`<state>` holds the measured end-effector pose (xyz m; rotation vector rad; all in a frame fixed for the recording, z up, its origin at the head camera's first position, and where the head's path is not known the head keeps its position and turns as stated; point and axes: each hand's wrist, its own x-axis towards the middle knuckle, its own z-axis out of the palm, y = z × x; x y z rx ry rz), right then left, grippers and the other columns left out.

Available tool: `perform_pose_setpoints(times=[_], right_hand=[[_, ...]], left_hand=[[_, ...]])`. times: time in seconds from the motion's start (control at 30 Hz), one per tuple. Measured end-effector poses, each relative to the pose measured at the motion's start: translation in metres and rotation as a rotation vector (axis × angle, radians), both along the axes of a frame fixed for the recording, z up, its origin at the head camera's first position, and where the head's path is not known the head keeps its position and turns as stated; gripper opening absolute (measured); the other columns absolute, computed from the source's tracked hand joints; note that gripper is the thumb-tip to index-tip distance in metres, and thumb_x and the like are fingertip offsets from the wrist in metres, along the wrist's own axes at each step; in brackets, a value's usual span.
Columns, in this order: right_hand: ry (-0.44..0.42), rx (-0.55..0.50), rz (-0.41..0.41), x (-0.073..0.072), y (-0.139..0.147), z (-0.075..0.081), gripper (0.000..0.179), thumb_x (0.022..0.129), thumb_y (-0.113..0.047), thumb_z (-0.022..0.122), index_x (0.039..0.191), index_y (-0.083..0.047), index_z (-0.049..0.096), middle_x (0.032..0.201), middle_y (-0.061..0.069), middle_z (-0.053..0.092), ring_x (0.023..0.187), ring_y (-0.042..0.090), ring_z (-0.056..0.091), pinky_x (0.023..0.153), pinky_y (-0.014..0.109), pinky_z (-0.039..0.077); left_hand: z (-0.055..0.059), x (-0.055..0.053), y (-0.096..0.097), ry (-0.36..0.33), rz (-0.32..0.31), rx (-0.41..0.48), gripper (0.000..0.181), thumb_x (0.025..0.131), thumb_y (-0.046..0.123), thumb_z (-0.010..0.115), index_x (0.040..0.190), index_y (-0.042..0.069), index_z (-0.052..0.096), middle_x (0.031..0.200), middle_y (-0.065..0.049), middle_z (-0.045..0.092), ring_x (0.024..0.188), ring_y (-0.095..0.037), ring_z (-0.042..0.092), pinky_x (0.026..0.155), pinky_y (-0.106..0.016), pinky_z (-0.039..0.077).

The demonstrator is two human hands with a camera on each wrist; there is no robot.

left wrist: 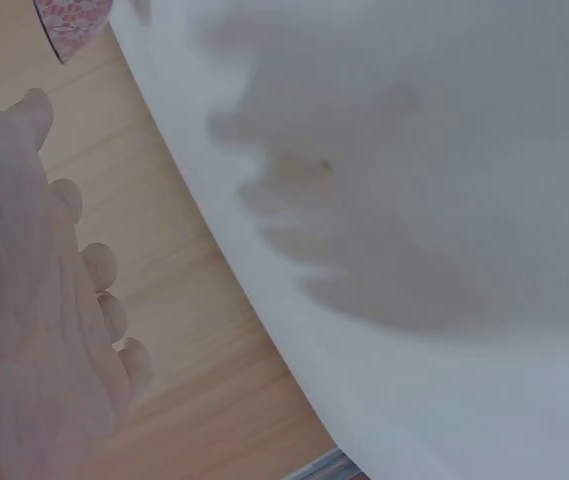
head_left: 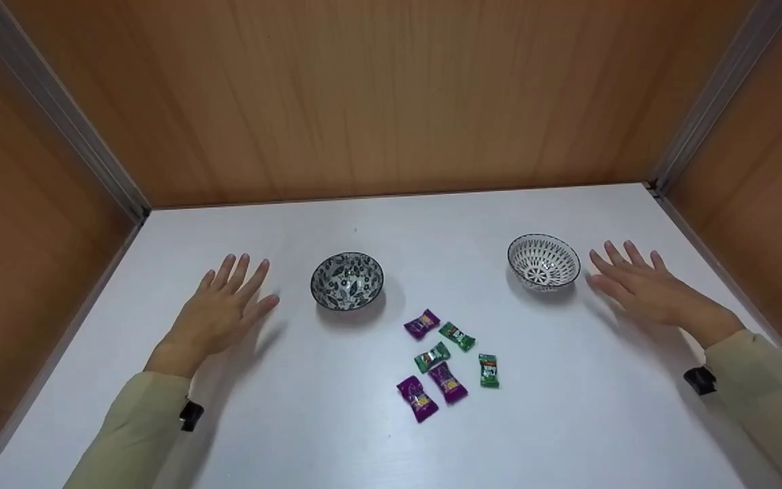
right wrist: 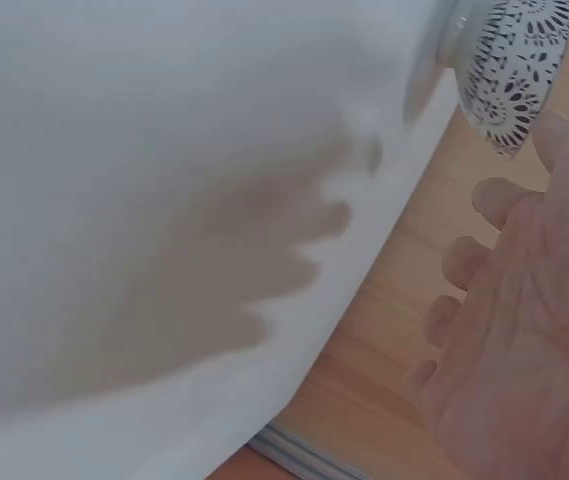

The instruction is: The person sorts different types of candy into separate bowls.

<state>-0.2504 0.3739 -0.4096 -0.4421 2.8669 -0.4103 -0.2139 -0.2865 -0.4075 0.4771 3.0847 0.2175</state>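
Observation:
My left hand hovers over the left part of the table, fingers spread, holding nothing. To its right stands a dark floral-patterned bowl; only a reddish patterned edge of a bowl shows in the left wrist view. On the other side, my right hand is held with straight, parted fingers just right of a white bowl with a dark dashed pattern. Between and nearer than the bowls lie purple-wrapped candies and green-wrapped candies, loosely grouped on the white table.
Wood-grain panels rise behind the table and along both sides, joined by grey metal corner posts. Each sleeve carries a small black wrist device, one on the left and one on the right.

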Motion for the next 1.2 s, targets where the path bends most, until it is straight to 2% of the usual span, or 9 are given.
perform_pose_setpoints(times=[0.07, 0.33, 0.43, 0.57, 0.67, 0.77, 0.87, 1.1, 1.2], right_hand=[[0.027, -0.033, 0.016, -0.001, -0.002, 0.005, 0.073, 0.108, -0.055, 0.033, 0.163, -0.012, 0.014, 0.166, 0.022, 0.002, 0.151, 0.045, -0.009, 0.114, 0.065, -0.013], [0.072, -0.207, 0.078, 0.003, -0.020, 0.015, 0.069, 0.109, -0.044, 0.043, 0.163, -0.012, 0.014, 0.168, 0.018, 0.005, 0.153, 0.039, -0.006, 0.120, 0.057, -0.005], [0.136, -0.253, 0.114, 0.006, -0.028, 0.016, 0.068, 0.107, -0.039, 0.051, 0.162, -0.011, 0.021, 0.167, 0.017, 0.013, 0.153, 0.039, 0.005, 0.121, 0.055, 0.004], [0.254, -0.304, 0.195, 0.008, -0.037, 0.015, 0.067, 0.104, -0.027, 0.061, 0.160, -0.008, 0.029, 0.163, 0.018, 0.027, 0.150, 0.039, 0.023, 0.120, 0.028, 0.016], [0.291, -0.364, 0.230, 0.009, -0.045, 0.013, 0.067, 0.102, -0.023, 0.064, 0.159, -0.008, 0.032, 0.161, 0.016, 0.033, 0.146, 0.026, 0.033, 0.109, 0.011, 0.023], [0.268, -0.465, 0.242, 0.010, -0.055, 0.010, 0.065, 0.101, -0.021, 0.066, 0.157, -0.007, 0.036, 0.158, 0.014, 0.039, 0.142, 0.014, 0.041, 0.103, 0.013, 0.036], [0.218, -0.579, 0.255, 0.013, -0.065, 0.006, 0.059, 0.100, -0.015, 0.066, 0.154, -0.005, 0.043, 0.154, 0.013, 0.046, 0.135, 0.015, 0.050, 0.099, 0.018, 0.044], [0.379, -0.540, 0.372, 0.025, -0.088, -0.001, 0.051, 0.091, -0.003, 0.074, 0.140, -0.003, 0.059, 0.140, 0.008, 0.061, 0.131, 0.020, 0.055, 0.106, 0.015, 0.036], [0.333, -0.584, 0.411, 0.028, -0.096, -0.002, 0.049, 0.091, -0.002, 0.075, 0.138, -0.004, 0.061, 0.139, 0.006, 0.062, 0.128, 0.018, 0.057, 0.103, 0.020, 0.043]], left_hand=[[0.006, -0.002, 0.005, -0.035, 0.000, 0.060, 0.078, 0.106, 0.060, 0.032, 0.163, 0.011, 0.013, 0.167, -0.021, 0.007, 0.153, -0.040, -0.002, 0.119, -0.061, 0.005], [0.017, -0.007, 0.029, -0.224, -0.004, 0.507, 0.086, 0.102, 0.064, 0.043, 0.163, 0.024, -0.001, 0.168, 0.006, -0.006, 0.153, -0.018, -0.012, 0.121, -0.057, 0.007], [0.016, -0.009, 0.036, -0.242, -0.036, 0.591, 0.092, 0.100, 0.058, 0.054, 0.163, 0.023, -0.003, 0.168, 0.003, -0.007, 0.154, -0.022, -0.006, 0.120, -0.055, 0.015], [0.012, -0.013, 0.043, -0.275, -0.057, 0.715, 0.102, 0.095, 0.049, 0.069, 0.164, 0.020, 0.000, 0.169, -0.002, -0.004, 0.154, -0.026, 0.003, 0.116, -0.051, 0.027], [0.005, -0.017, 0.046, -0.307, -0.050, 0.799, 0.108, 0.090, 0.043, 0.077, 0.164, 0.016, 0.002, 0.169, -0.004, -0.001, 0.154, -0.027, 0.005, 0.116, -0.051, 0.029], [-0.004, -0.019, 0.050, -0.331, -0.034, 0.878, 0.113, 0.086, 0.036, 0.083, 0.164, 0.013, 0.005, 0.169, -0.010, 0.004, 0.154, -0.033, 0.009, 0.118, -0.055, 0.023], [-0.010, -0.022, 0.055, -0.341, 0.005, 0.942, 0.114, 0.081, 0.031, 0.088, 0.164, 0.015, 0.010, 0.167, -0.015, 0.013, 0.151, -0.039, 0.020, 0.118, -0.059, 0.020], [-0.023, -0.024, 0.066, -0.396, 0.078, 1.025, 0.119, 0.075, 0.026, 0.093, 0.163, 0.020, 0.013, 0.163, -0.017, 0.020, 0.146, -0.039, 0.030, 0.116, -0.060, 0.026], [-0.026, -0.024, 0.068, -0.425, 0.087, 1.059, 0.119, 0.075, 0.026, 0.093, 0.163, 0.021, 0.014, 0.163, -0.015, 0.020, 0.147, -0.037, 0.030, 0.116, -0.056, 0.027]])
